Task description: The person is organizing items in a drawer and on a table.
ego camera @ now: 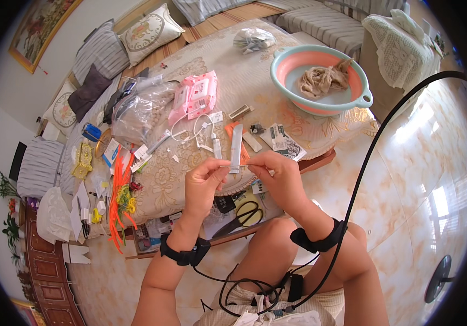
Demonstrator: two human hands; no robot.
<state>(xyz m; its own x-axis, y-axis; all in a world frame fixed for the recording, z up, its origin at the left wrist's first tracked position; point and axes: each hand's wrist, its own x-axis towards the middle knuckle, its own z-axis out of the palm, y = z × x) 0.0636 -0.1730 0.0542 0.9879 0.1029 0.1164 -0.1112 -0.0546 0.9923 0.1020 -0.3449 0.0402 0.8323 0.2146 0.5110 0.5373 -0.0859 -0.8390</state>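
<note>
Between both hands, level above the table's front edge, stretches a thin pale strip [240, 166], perhaps a twist tie or wire. The fingertips of my left hand [205, 179] pinch one end of it. My right hand [281, 177] grips the other end between thumb and fingers. Just behind the strip lies a slim translucent plastic sleeve [236, 142], over an orange packet [231, 129]. A small whitish bar [252, 142] and a printed leaflet [284, 142] lie beyond my right hand. Past my left hand, a white cable [194, 134] curls on the tablecloth.
Below the tabletop an open drawer holds black-handled scissors [243, 218]. Orange strips [118, 195] hang over the table's left side. Pink wipes packs [196, 94], a plastic bag [137, 116] and a basin [280, 83] with a cloth [323, 81] stand farther back. A black cable [360, 179] arcs past my right arm.
</note>
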